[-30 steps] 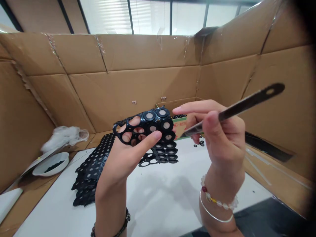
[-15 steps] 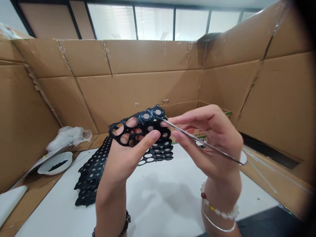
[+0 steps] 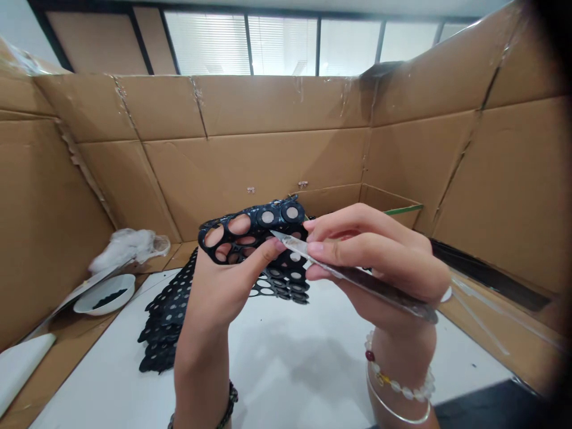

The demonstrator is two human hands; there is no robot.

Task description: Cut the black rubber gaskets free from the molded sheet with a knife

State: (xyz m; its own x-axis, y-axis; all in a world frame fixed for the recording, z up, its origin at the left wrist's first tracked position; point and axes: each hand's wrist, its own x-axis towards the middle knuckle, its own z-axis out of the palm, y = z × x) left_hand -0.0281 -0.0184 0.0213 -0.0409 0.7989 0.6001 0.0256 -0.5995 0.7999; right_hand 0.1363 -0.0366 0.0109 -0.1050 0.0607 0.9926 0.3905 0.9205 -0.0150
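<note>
My left hand [image 3: 218, 298] is closed around a black sheet with rows of round holes [image 3: 208, 236], its thumb pressed on the front. Some holes at the sheet's right side hold black rings with pale round centres [image 3: 292, 212], while the holes at the left are open and show skin through them. In my right hand [image 3: 379, 262] is a flat, pointed metal blade [image 3: 361, 280], pinched between thumb and fingers. Its tip lies just below the upper row of rings, beside my left thumb. The sheet's lower part hangs down behind the hands.
More black perforated sheets [image 3: 163, 322] lie piled on the white tabletop [image 3: 286, 369] at left. A white bowl [image 3: 125, 285] with small dark pieces and a crumpled clear plastic bag [image 3: 129, 247] are at far left. Cardboard walls [image 3: 277, 110] enclose the work area.
My right hand has turned the blade so its broad face shows, and the tip has moved down and left from the upper rings. My left hand keeps its hold on the sheet.
</note>
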